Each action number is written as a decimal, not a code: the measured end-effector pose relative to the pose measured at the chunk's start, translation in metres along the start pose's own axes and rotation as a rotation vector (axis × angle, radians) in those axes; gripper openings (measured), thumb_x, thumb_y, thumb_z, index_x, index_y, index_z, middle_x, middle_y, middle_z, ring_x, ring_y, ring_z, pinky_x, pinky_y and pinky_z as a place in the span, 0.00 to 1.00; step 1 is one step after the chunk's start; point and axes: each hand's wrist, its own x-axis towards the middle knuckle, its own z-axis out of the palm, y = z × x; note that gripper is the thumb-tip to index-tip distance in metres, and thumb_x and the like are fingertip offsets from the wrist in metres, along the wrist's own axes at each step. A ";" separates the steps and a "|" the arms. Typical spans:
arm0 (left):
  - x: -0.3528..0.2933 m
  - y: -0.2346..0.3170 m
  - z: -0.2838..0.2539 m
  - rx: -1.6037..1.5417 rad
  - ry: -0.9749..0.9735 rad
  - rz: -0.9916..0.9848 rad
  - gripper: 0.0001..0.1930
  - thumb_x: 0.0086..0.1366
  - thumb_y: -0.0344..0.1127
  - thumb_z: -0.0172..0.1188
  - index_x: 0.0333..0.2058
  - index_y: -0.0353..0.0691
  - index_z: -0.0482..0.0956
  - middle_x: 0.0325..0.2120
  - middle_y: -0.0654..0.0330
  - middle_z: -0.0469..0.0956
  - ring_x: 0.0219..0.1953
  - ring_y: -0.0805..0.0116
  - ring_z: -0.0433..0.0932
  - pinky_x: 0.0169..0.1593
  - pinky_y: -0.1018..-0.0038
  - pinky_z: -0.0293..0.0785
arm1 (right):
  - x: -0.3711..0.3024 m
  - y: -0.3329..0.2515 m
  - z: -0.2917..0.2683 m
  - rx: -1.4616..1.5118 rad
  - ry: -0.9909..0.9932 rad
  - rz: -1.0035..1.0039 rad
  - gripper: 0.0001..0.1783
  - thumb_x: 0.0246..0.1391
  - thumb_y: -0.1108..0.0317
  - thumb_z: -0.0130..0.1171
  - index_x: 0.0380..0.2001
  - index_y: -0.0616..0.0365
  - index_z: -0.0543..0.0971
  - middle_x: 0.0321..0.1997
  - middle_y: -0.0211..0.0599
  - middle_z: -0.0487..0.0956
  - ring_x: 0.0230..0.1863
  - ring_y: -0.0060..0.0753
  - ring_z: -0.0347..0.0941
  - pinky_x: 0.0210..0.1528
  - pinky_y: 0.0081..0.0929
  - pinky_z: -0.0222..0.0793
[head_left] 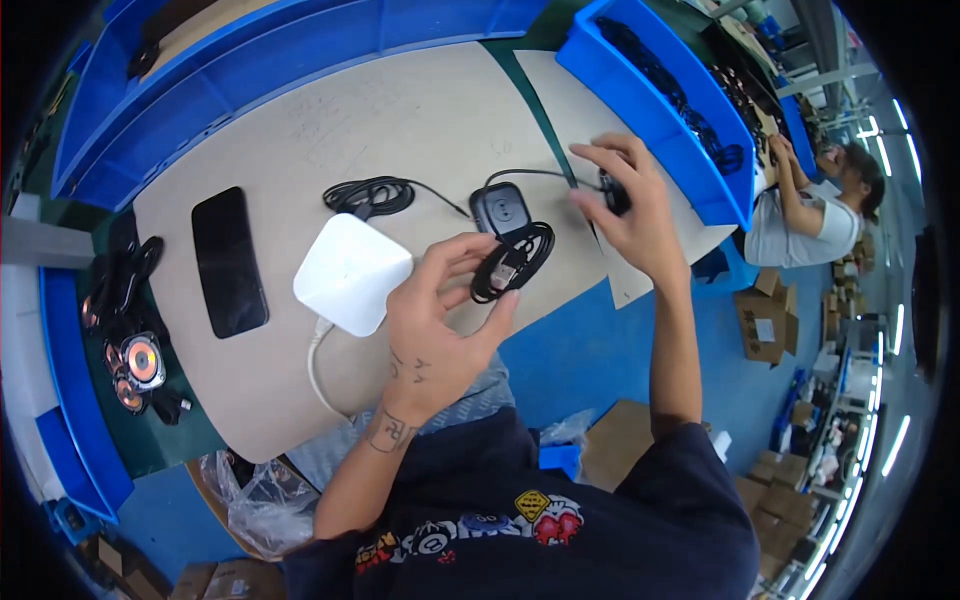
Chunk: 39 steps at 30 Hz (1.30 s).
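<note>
Coiled black cable (512, 262) sits pinched between my left hand (440, 320) fingers beside the charger puck (501, 208), so I'd keep that pinch firm while my right hand (630, 205), fingers curled on the small black plug (614, 192), feeds slack evenly.

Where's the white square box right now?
In the head view, the white square box lies on the beige table, just left of the left hand and right of the flat black phone.
</note>
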 end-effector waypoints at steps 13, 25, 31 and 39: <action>0.021 -0.018 0.023 0.013 0.091 -0.021 0.21 0.55 0.15 0.67 0.49 0.29 0.81 0.51 0.51 0.82 0.44 0.67 0.84 0.48 0.76 0.82 | -0.009 -0.027 0.018 0.837 -0.226 0.322 0.16 0.48 0.80 0.69 0.43 0.64 0.85 0.43 0.39 0.84 0.35 0.29 0.78 0.40 0.20 0.75; 0.038 0.000 0.020 -0.011 0.084 -0.251 0.27 0.57 0.16 0.69 0.56 0.29 0.76 0.50 0.51 0.82 0.45 0.67 0.83 0.51 0.77 0.79 | -0.031 -0.033 0.062 1.390 -0.014 0.592 0.16 0.48 0.80 0.72 0.42 0.64 0.84 0.42 0.41 0.85 0.34 0.25 0.79 0.37 0.16 0.74; 0.047 0.004 0.017 0.179 -0.024 -0.286 0.24 0.58 0.16 0.69 0.53 0.32 0.73 0.45 0.52 0.82 0.43 0.67 0.83 0.50 0.78 0.78 | -0.038 -0.034 0.070 1.277 0.060 0.493 0.15 0.47 0.80 0.72 0.40 0.64 0.83 0.41 0.42 0.85 0.32 0.26 0.78 0.37 0.16 0.74; 0.048 -0.004 0.003 -0.100 -0.043 -0.334 0.18 0.60 0.15 0.66 0.44 0.37 0.69 0.39 0.54 0.80 0.42 0.69 0.82 0.48 0.76 0.78 | -0.043 -0.038 0.065 1.254 0.036 0.568 0.14 0.46 0.81 0.67 0.39 0.64 0.80 0.38 0.39 0.84 0.32 0.23 0.77 0.37 0.13 0.72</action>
